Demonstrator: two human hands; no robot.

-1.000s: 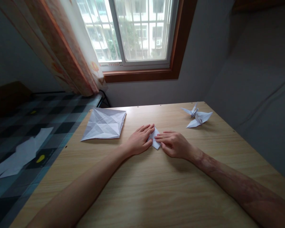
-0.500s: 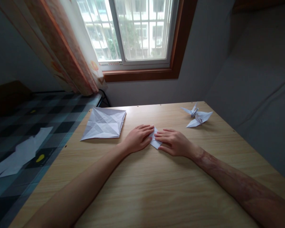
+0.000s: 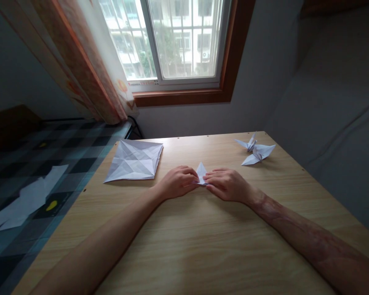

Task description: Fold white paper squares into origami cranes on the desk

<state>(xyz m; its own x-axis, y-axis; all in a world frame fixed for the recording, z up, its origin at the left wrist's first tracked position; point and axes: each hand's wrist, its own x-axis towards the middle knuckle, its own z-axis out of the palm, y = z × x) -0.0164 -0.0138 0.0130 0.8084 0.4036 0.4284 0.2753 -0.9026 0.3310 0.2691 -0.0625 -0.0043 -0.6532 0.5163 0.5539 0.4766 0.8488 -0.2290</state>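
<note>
A small piece of folded white paper [image 3: 201,172] lies on the wooden table between my two hands. Its upper tip points towards the window, and its near edge is folded up. My left hand [image 3: 180,182] pinches the left side of this paper, fingers bent over it. On the other side, my right hand [image 3: 224,183] grips the paper's right edge between thumb and fingers. The fingers hide both side corners of the paper.
Creased white paper sheets [image 3: 135,160] lie at the table's far left. Two folded paper cranes [image 3: 258,155] rest at the far right of the table [image 3: 184,246]. Left of it, a bed with a checked cover [image 3: 89,139] holds white paper strips [image 3: 33,198].
The near point of the folded paper, which stuck out below my fingers, is now folded up. My left fingers have drawn back and curled at the paper's left side.
</note>
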